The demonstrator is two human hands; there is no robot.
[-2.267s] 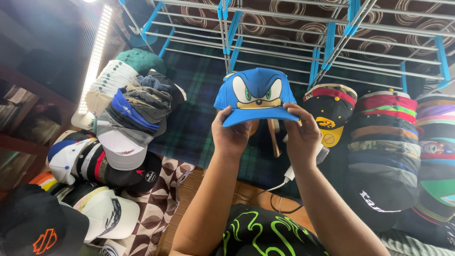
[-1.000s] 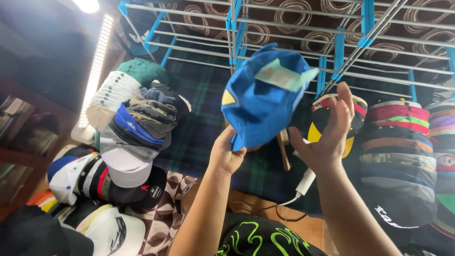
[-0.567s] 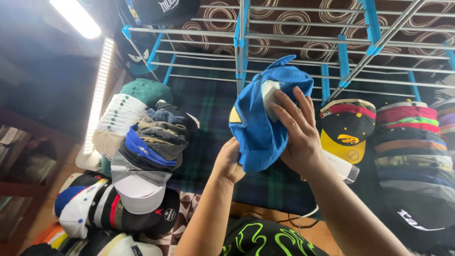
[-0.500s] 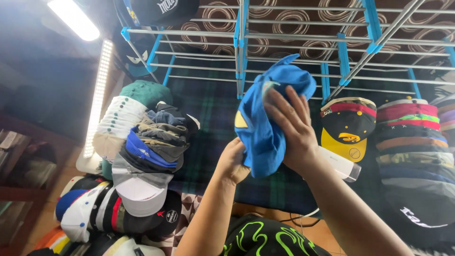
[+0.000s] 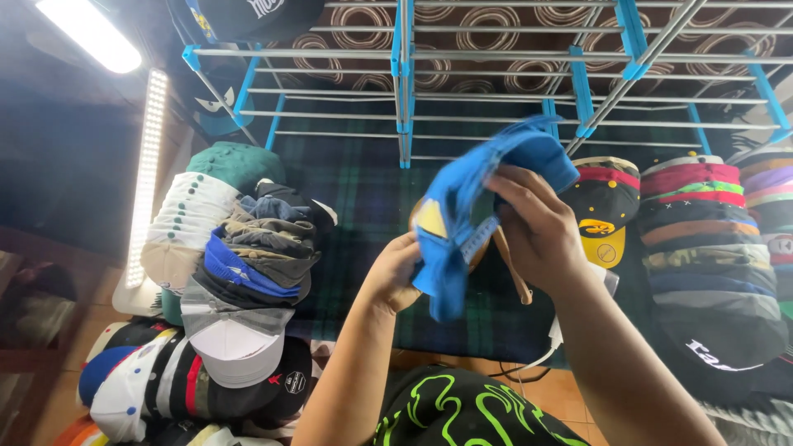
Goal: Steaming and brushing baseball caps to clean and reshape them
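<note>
A bright blue cap (image 5: 462,198) with a yellow patch on it is held up in front of me, turned on its side and crumpled. My left hand (image 5: 392,271) grips its lower edge by the brim. My right hand (image 5: 537,227) is closed on the cap's right side, fingers curled into the crown. Both forearms reach up from the bottom of the view.
A tall leaning stack of caps (image 5: 235,248) stands at left, more caps (image 5: 140,388) below it. Another stack (image 5: 702,248) fills the right, with a black and yellow cap (image 5: 601,227) beside it. A metal and blue drying rack (image 5: 496,74) spans the top. A light bar (image 5: 142,182) glows at left.
The cap faced me with both hands on its brim, then was turned on its side. My right hand let go, pressed on the crown, and now grips it lower and more crumpled.
</note>
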